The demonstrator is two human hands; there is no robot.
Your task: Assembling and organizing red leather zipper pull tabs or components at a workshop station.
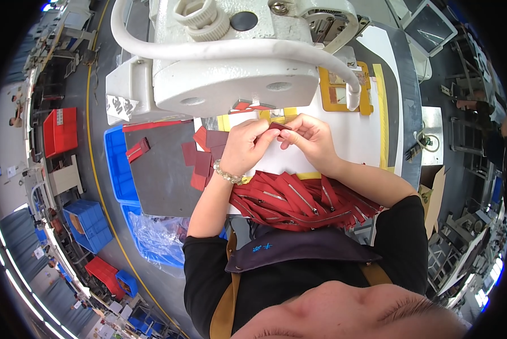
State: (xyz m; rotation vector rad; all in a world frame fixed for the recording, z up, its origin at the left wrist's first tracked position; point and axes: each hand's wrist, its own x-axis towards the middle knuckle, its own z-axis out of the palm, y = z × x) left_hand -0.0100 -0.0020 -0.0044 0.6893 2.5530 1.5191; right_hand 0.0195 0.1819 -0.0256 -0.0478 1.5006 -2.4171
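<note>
Both my hands meet just below the front of a white sewing machine head (231,79). Pinched between thumb and fingers of my left hand (243,148) and my right hand (314,142) is a small dark red patch (279,126); it looks folded, and the fingers partly cover it. Close to my body lies a heap of red zippers (299,198) with silvery teeth. Flat red and maroon patches (204,159) overlap one another beside my left wrist.
A yellow template frame (344,106) lies on the white work surface (352,141) at the right. On the grey tabletop (157,169) at left is a small red bundle (137,149). Blue crates (118,164) stand along its left side, one holding clear plastic (160,234). An open cardboard box (432,192) is at right.
</note>
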